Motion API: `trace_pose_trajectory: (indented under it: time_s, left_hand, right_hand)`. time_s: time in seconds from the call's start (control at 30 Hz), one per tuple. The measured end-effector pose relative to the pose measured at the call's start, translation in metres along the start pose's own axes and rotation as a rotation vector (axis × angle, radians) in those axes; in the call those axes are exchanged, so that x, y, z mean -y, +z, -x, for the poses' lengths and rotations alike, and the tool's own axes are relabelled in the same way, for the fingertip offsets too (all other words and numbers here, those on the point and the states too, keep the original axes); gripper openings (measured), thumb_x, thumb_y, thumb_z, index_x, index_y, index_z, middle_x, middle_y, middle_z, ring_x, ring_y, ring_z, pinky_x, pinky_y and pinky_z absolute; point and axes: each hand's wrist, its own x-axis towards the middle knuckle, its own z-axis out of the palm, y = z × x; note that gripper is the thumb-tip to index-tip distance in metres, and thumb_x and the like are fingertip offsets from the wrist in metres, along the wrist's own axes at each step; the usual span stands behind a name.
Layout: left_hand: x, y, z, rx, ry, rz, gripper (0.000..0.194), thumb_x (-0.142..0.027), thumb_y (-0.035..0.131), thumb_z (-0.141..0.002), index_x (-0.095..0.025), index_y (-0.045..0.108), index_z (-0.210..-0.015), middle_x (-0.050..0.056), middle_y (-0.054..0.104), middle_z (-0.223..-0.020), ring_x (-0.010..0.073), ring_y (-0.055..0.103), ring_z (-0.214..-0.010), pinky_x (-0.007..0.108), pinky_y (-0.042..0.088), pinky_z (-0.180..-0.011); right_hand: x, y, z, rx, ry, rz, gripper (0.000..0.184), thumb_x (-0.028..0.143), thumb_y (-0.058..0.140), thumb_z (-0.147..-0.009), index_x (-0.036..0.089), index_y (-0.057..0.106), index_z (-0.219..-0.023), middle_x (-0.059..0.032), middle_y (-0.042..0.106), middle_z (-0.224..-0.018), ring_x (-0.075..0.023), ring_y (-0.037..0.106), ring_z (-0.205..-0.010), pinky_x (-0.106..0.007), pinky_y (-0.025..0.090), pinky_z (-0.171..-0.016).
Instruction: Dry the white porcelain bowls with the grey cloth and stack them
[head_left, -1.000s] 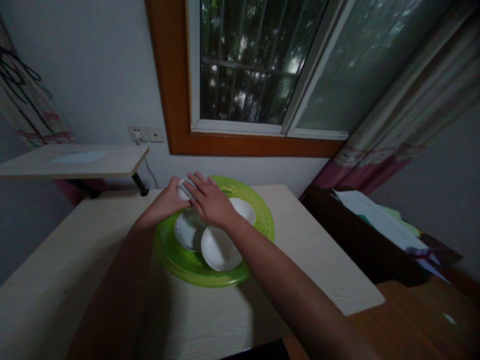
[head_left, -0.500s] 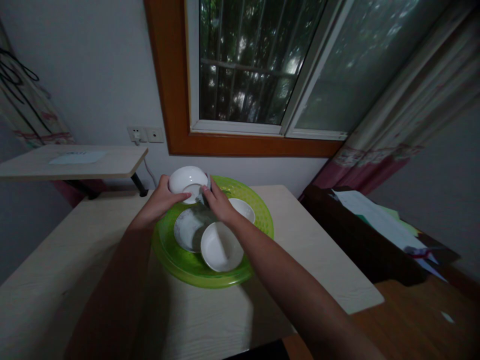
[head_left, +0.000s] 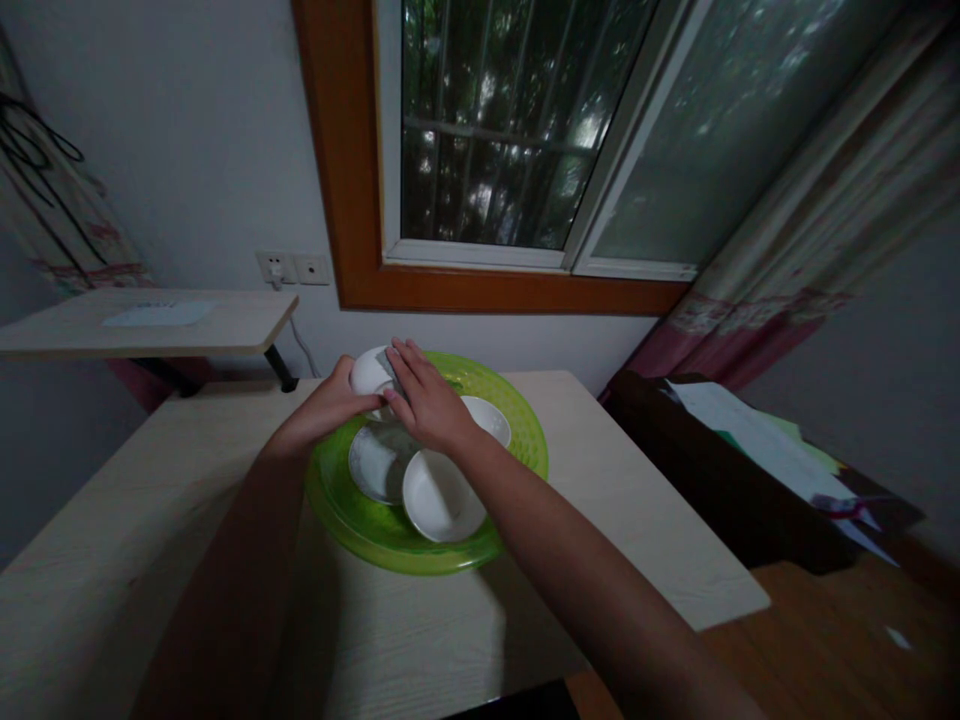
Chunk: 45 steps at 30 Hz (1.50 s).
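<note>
Resting on the worktop [head_left: 615, 490], a green tray [head_left: 420, 566] holds white bowls [head_left: 442, 510]. Above its far-left part, the right hand [head_left: 431, 405] presses a grey pad [head_left: 387, 362] against a raised bowl [head_left: 367, 372] pinched in the left hand's [head_left: 336, 392] grip. Smooth glaze might slip, chipping those below.

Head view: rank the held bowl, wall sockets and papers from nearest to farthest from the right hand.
1. Held bowl: right up against the right hand, on its left side.
2. Wall sockets: up and left, on the wall.
3. Papers: far right, beyond the table.
</note>
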Motion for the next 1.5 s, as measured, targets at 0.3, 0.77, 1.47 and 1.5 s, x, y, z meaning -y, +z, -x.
trace_pose_trajectory:
  time_s: [0.3,0.77,1.47,1.5]
  left_hand:
    - [0.003,0.003,0.000,-0.103,-0.048,0.513,0.060,-0.036,0.081,-0.068,-0.019,0.050,-0.116,0.007,0.066,-0.110,0.0249,0.067,-0.098,0.037,0.058,-0.079]
    - [0.002,0.005,0.003,-0.111,-0.076,0.570,0.062,-0.038,0.081,-0.071,-0.022,0.045,-0.119,0.009,0.063,-0.120,0.0245,0.068,-0.100,0.037,0.060,-0.078]
    - [0.000,0.002,0.002,-0.057,-0.065,0.702,0.059,-0.031,0.079,-0.071,-0.021,0.047,-0.120,0.008,0.063,-0.119,0.0220,0.068,-0.098,0.038,0.060,-0.079]
    - [-0.002,0.000,0.003,-0.060,-0.061,0.732,0.059,-0.030,0.078,-0.073,-0.022,0.047,-0.122,0.008,0.063,-0.120,0.0226,0.068,-0.099,0.039,0.061,-0.080]
  right_hand:
    - [-0.005,0.005,0.000,-0.078,0.191,-0.210,0.065,0.056,0.026,-0.105,0.025,0.023,-0.161,-0.0056,0.023,-0.168,-0.0198,0.020,-0.157,-0.046,0.018,-0.130]
    - [-0.017,0.020,0.004,-0.079,0.420,-0.468,0.075,0.067,0.033,-0.099,0.025,0.024,-0.161,-0.0059,0.030,-0.166,-0.0220,0.024,-0.155,-0.047,0.018,-0.129]
    - [-0.014,0.013,0.001,-0.098,0.313,-0.372,0.072,0.061,0.038,-0.101,0.024,0.026,-0.161,-0.0075,0.030,-0.166,-0.0215,0.027,-0.154,-0.045,0.020,-0.128]
    - [-0.016,0.015,0.002,-0.093,0.338,-0.406,0.075,0.062,0.043,-0.099,0.024,0.025,-0.161,-0.0083,0.032,-0.165,-0.0227,0.030,-0.153,-0.045,0.023,-0.127]
